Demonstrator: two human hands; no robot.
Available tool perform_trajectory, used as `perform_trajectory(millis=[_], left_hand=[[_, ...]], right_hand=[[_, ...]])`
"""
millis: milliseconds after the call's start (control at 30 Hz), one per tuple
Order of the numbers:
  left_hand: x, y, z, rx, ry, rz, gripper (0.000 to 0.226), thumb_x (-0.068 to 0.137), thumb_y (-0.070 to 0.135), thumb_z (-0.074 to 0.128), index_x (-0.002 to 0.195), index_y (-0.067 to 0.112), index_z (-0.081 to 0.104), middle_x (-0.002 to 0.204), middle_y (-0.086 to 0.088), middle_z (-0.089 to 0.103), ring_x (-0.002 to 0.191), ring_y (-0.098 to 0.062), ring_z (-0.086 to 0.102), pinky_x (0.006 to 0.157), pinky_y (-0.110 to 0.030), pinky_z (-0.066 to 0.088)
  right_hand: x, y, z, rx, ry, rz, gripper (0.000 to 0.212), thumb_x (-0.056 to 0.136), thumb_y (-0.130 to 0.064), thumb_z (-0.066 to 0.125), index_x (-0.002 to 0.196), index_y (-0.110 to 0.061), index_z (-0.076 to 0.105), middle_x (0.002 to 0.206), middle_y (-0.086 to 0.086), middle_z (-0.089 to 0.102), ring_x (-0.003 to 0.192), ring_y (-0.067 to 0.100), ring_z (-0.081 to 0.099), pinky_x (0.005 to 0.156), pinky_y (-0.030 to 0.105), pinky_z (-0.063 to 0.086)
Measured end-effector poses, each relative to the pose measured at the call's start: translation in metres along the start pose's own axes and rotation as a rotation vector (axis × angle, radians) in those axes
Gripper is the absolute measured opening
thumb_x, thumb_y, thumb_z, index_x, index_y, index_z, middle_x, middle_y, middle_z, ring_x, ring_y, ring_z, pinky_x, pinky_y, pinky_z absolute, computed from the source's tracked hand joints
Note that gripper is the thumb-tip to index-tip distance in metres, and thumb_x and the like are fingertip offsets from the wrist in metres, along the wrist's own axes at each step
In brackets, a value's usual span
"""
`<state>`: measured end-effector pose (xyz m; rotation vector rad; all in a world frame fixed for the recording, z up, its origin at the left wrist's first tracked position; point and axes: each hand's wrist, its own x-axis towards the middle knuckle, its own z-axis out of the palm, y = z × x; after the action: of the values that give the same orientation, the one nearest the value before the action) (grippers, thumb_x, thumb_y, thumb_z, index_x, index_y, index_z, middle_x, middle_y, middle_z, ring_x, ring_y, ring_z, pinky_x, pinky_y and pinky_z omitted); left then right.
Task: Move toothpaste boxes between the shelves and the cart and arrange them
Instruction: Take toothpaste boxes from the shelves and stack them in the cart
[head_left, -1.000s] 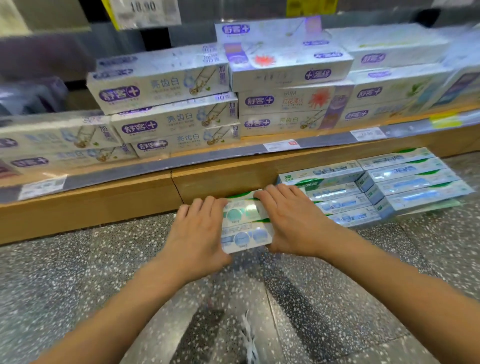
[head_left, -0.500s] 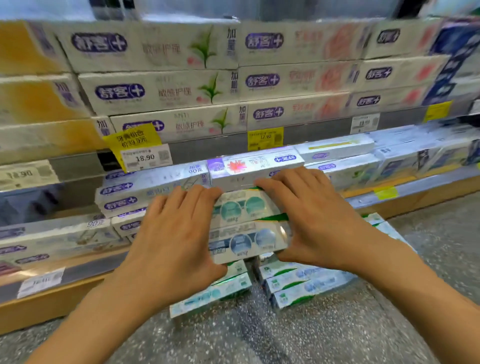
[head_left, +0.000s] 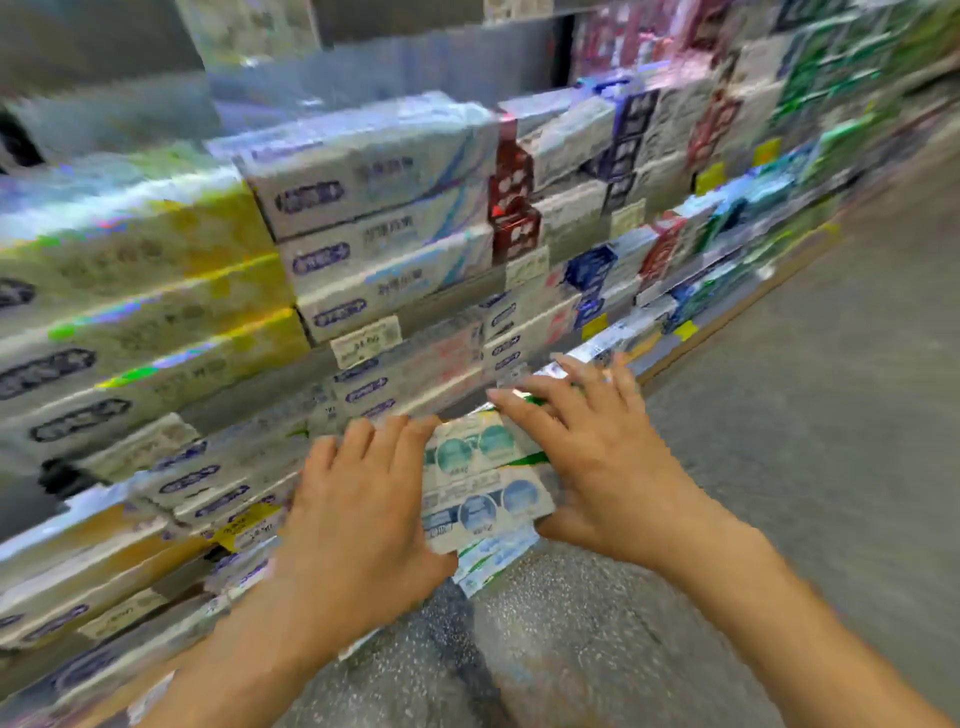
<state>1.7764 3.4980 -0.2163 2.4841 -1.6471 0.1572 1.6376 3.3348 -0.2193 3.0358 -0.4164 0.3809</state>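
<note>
By the shelves (head_left: 363, 291), both hands (head_left: 358, 514) now carry box stack (head_left: 478, 483) higher, fingers straight, view swung right.

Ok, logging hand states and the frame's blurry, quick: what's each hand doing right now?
Left hand: fingers straight, pressing the left side of the stack of toothpaste boxes.
Right hand: fingers straight, pressing the stack's right side.
</note>
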Motion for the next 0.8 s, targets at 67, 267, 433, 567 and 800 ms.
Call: perform_trajectory(millis=[67, 267, 433, 567, 800], left_hand=[[0.012, 0.022, -0.052, -0.006, 0.006, 0.06, 0.091, 0.052, 0.071, 0.068, 0.118, 0.011, 0.048, 0.095, -0.003, 0.059, 0.082, -0.025, 0.05, 0.07, -0.037, 0.029], [0.025, 0.06, -0.205, -0.106, 0.12, 0.246, 0.079, 0.056, 0.062, 0.046, 0.115, 0.01, 0.047, 0.09, -0.003, 0.057, 0.077, -0.026, 0.052, 0.067, -0.036, 0.025], [-0.001, 0.06, -0.296, -0.151, 0.207, 0.293, 0.083, 0.055, 0.065, 0.044, 0.116, 0.009, 0.051, 0.091, -0.003, 0.059, 0.078, -0.025, 0.054, 0.066, -0.033, 0.037], [-0.027, 0.073, -0.339, -0.235, 0.229, 0.362, 0.085, 0.049, 0.058, 0.058, 0.12, 0.013, 0.045, 0.096, -0.002, 0.058, 0.084, -0.023, 0.052, 0.068, -0.032, 0.034], [-0.071, 0.168, -0.374, -0.38, 0.239, 0.654, 0.086, 0.053, 0.061, 0.058, 0.123, 0.014, 0.039, 0.1, -0.007, 0.056, 0.088, -0.026, 0.048, 0.071, -0.037, 0.037]], right_hand=[[-0.011, 0.007, -0.061, -0.042, -0.045, 0.088, 0.111, 0.042, -0.061, 0.082, 0.138, -0.027, 0.038, 0.131, 0.001, 0.048, 0.127, 0.034, 0.03, 0.097, 0.07, 0.015], [-0.031, -0.001, -0.23, 0.02, 0.029, 0.26, 0.083, 0.071, -0.066, 0.053, 0.144, -0.036, 0.027, 0.142, 0.002, 0.036, 0.135, 0.034, 0.019, 0.103, 0.066, 0.006], [-0.056, -0.056, -0.319, 0.061, 0.372, 0.556, 0.092, 0.067, -0.066, 0.053, 0.145, -0.028, 0.023, 0.148, 0.009, 0.03, 0.138, 0.033, 0.021, 0.107, 0.057, 0.012], [-0.094, -0.107, -0.37, 0.716, 0.755, 0.997, 0.12, 0.052, -0.042, 0.084, 0.147, -0.034, 0.012, 0.148, -0.006, 0.03, 0.132, 0.01, 0.036, 0.105, 0.032, 0.034], [-0.181, -0.154, -0.43, 1.69, 1.2, 0.969, 0.08, 0.045, -0.034, 0.083, 0.118, -0.015, 0.057, 0.099, 0.003, 0.072, 0.085, 0.017, 0.071, 0.069, 0.039, 0.06]])
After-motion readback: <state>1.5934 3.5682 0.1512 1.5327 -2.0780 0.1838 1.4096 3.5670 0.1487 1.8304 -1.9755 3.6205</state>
